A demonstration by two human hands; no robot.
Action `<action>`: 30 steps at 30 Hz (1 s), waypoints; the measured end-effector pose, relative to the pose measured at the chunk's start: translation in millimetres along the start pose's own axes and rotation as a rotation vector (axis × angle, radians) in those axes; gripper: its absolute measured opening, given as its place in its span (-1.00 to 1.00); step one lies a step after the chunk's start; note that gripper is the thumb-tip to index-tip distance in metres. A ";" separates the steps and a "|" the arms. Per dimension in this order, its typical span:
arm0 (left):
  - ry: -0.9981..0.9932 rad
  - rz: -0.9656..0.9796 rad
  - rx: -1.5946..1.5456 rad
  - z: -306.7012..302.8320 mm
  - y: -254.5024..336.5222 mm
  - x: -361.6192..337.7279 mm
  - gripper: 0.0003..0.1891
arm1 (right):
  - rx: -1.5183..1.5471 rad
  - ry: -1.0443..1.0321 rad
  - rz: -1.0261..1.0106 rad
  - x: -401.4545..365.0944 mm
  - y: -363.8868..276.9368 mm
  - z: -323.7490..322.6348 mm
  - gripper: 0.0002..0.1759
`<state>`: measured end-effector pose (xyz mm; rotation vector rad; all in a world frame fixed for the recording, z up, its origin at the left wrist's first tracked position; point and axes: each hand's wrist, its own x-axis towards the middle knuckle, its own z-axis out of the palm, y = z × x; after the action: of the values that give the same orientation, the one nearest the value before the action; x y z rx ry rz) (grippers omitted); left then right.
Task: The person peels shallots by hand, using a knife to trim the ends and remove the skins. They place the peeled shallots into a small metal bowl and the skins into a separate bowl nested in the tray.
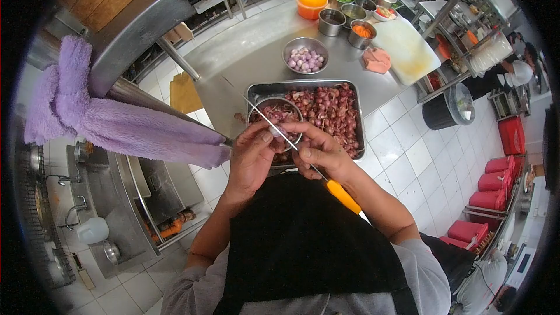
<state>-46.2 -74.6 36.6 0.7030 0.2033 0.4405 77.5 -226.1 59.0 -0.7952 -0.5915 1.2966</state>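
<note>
My right hand grips a long thin knife by its blade; the yellow handle sticks out behind, toward my right forearm. My left hand pinches a small shallot against the blade, partly hidden by my fingers. Both hands are over the near side of a deep metal tray heaped with unpeeled red shallots. Inside the tray's left part stands a round metal bowl with shallot skins in it. Beyond the tray, a metal bowl holds peeled shallots.
On the steel table are a white cutting board, a pink cloth, metal pots and orange tubs. A purple towel hangs at left. A black bin and people are to the right.
</note>
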 end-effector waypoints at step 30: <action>0.058 0.041 0.008 -0.2 -4.7 8.1 -0.74 | -0.127 0.097 -0.007 1.1 -3.8 4.8 -0.25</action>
<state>-37.5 -73.9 33.1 0.7038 0.2458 0.4994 76.4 -224.5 64.9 -0.9547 -0.6022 1.2159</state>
